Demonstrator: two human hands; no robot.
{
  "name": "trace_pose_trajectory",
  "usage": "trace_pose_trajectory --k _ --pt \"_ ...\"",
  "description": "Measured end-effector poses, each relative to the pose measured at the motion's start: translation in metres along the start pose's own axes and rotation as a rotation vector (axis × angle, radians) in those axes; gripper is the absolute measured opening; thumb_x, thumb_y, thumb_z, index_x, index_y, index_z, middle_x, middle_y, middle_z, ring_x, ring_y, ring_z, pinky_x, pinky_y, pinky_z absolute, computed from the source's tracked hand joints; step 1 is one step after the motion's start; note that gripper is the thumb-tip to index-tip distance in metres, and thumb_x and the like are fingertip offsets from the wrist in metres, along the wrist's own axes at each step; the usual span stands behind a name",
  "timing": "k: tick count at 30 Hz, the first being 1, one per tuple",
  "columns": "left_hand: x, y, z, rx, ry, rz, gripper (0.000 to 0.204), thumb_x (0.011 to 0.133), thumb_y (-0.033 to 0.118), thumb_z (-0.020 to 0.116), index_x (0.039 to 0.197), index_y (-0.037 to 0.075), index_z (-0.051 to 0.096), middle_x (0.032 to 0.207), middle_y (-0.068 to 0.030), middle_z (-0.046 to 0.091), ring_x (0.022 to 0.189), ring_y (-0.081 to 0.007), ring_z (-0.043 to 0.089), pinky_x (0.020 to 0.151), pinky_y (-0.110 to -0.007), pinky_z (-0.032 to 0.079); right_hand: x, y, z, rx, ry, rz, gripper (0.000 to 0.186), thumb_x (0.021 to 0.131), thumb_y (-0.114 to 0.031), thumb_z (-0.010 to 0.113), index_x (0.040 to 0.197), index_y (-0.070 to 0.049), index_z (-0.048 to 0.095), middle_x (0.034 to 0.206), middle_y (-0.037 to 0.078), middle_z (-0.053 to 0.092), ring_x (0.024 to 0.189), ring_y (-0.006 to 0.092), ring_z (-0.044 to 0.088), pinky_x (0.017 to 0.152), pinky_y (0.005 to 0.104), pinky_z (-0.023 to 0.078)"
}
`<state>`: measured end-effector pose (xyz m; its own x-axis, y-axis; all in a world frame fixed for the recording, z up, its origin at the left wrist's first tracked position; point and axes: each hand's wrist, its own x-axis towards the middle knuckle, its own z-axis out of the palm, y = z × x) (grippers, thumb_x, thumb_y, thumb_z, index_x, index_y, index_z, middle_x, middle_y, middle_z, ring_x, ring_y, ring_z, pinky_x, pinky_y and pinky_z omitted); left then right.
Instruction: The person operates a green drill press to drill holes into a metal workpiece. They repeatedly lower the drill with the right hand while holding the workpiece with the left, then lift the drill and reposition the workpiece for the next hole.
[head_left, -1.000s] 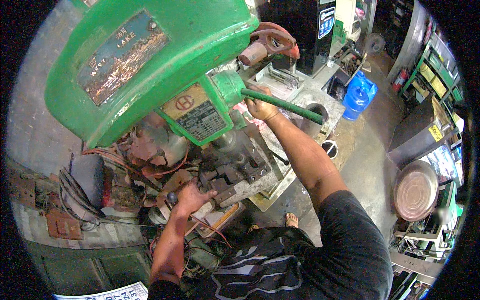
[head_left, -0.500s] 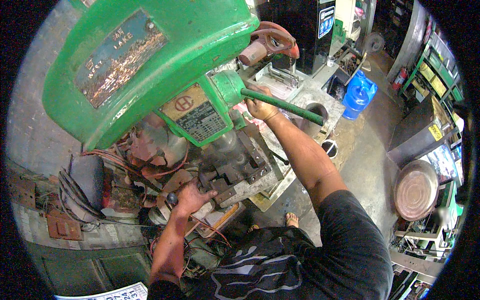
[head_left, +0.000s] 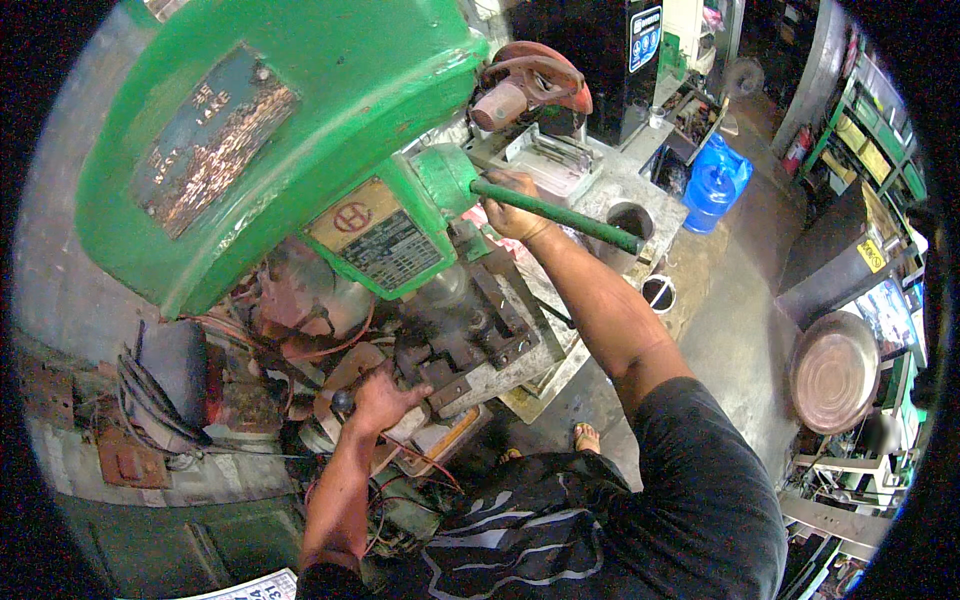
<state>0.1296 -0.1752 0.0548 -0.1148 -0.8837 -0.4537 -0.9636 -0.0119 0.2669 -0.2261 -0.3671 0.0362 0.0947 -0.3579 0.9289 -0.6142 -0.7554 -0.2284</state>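
Observation:
A large green drill press (head_left: 330, 150) fills the upper left, and a long green feed handle (head_left: 590, 228) slants from its hub toward the right. My right hand (head_left: 515, 212) is closed by the hub, at the feed handle. The green bar crosses in front of it and hides part of the grip. Below the drill head sits a dark metal machine vise (head_left: 475, 365), its middle hidden by the spindle area. My left hand (head_left: 385, 402) grips the vise's near left end, thumb stretched along it. A black ball knob (head_left: 342, 402) is beside that hand.
A bench (head_left: 665, 205) behind my right hand holds a tray of tools (head_left: 550, 160), a dark cylinder (head_left: 630, 222) and a reddish machine (head_left: 520, 90). Blue water jug (head_left: 717, 185) stands beyond. Cables and a motor-like body (head_left: 170, 375) lie left; a round plate (head_left: 835, 372) is right.
The view has shifted slightly, so the drill head appears a little farther left and lower. Both hands keep nearly the same places on the machine.

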Motion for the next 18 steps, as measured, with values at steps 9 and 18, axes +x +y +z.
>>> trace_pose_trajectory --k 9,18 --pt "0.0059 -0.0086 0.0078 0.084 0.016 -0.026 0.106 0.081 0.065 0.081 0.150 -0.008 0.047 0.140 -0.0321 0.063 0.129 -0.0450 0.063 0.111 -0.049 0.049 -0.0093 0.0089 0.0086 -0.022 -0.029 0.034 0.013 0.085 -0.009 0.067 0.097 -0.005 0.070 0.086 0.018 0.066 0.077 0.0429 0.066 0.068 0.0504 0.055" --pt "0.0013 -0.0033 0.0024 0.005 0.009 0.001 0.102 0.081 0.061 0.083 0.148 -0.007 0.049 0.142 -0.0318 0.061 0.132 -0.0440 0.061 0.112 -0.048 0.048 -0.0072 0.0047 0.0071 0.038 -0.121 0.264 0.022 0.088 -0.018 0.066 0.101 -0.002 0.073 0.092 0.023 0.071 0.087 0.0455 0.069 0.080 0.0509 0.058"
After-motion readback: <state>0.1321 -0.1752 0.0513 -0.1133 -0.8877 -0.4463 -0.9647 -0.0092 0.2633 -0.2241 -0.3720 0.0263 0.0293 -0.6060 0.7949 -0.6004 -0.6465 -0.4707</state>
